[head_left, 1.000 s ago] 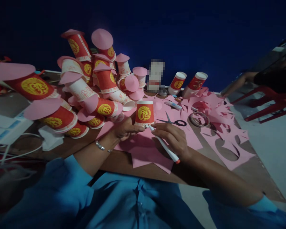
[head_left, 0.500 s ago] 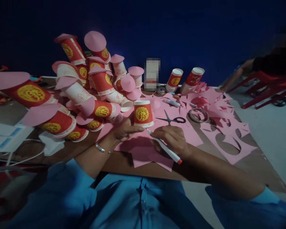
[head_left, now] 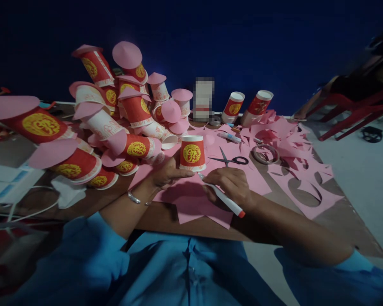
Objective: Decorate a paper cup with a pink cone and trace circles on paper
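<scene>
A red paper cup (head_left: 192,154) with a yellow emblem and white rims stands upside down over pink paper (head_left: 191,208). At its lower left edge is my left hand (head_left: 168,173), thumb stretched along the front of the rim and fingers partly hidden. My right hand (head_left: 230,185) is closed round a white marker (head_left: 224,199) with a red end. The marker's tip points at the cup's lower front rim; whether it touches is too small to tell. Open-bladed scissors (head_left: 228,160) lie just behind my right hand.
Many cups with pink cone tops (head_left: 137,148) are piled at the left. Two cups (head_left: 234,106) stand at the back. A tape roll (head_left: 266,154), a glue tube (head_left: 230,137) and cut pink scraps (head_left: 306,195) lie at the right. A person's arm (head_left: 315,100) shows by a red chair (head_left: 354,110).
The cup has shifted very slightly right and down, and the marker has edged right with my right hand. The person at the far right has moved, along with the red chair.
</scene>
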A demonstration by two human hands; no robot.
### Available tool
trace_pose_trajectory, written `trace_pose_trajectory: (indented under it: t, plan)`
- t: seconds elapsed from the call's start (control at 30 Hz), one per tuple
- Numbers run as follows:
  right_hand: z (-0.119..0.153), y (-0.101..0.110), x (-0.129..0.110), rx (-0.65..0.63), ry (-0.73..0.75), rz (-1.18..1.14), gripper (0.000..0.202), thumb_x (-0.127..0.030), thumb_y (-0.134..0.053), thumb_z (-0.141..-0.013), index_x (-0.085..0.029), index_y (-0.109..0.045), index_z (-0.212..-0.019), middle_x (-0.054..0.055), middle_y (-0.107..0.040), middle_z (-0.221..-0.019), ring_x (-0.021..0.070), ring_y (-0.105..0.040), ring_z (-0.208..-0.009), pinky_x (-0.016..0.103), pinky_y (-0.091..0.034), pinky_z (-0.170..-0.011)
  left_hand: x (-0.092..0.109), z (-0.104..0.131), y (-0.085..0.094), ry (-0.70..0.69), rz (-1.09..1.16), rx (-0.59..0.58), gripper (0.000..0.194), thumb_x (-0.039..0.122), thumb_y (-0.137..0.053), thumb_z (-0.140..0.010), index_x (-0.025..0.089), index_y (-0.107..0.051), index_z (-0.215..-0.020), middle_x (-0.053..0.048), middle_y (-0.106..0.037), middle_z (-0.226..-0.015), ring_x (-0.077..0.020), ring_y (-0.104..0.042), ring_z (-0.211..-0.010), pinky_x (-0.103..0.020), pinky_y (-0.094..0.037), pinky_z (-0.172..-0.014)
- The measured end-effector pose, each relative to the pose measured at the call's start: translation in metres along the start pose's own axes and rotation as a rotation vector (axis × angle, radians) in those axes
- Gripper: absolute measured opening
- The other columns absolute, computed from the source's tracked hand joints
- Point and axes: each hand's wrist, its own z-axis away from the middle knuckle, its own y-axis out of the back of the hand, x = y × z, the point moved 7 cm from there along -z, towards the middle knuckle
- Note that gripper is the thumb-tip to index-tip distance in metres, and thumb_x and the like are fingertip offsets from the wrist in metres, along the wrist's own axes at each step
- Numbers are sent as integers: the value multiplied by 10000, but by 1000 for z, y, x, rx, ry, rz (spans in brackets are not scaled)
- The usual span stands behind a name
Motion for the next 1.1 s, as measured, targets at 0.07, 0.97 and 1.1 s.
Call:
trace_pose_trajectory:
  t: [0.07,0.97,1.1]
  plan:
    - [1,0,0,-4,5,0,123,-147,-662,-950,-189,-624,-1059,5,-711,-739,148,-689,-623,258,-534,-558,-2,0,0,14,-2,-2,952,234,-980,-609,250,-571,-1468,-84,-764,-1205,-281,-705,-1141,-371,-529,-958]
    - [-2,1,-1,-18,9,-13,99,-142,-640,-973,-203,-604,-1042,-1,-704,-723,142,-685,-602,249,-515,-526,11,2,-9,-35,17,-40,793,199,-959,-647,231,-612,-1360,13,-705,-822,-200,-691,-848,-329,-531,-859]
    - [-2,1,-2,-21,18,-11,102,-130,-647,-964,-190,-606,-1036,9,-710,-733,145,-679,-604,252,-524,-540,9,1,-8,-44,26,-45,720,214,-960,-648,241,-633,-1289,33,-684,-768,-189,-694,-832,-319,-541,-860]
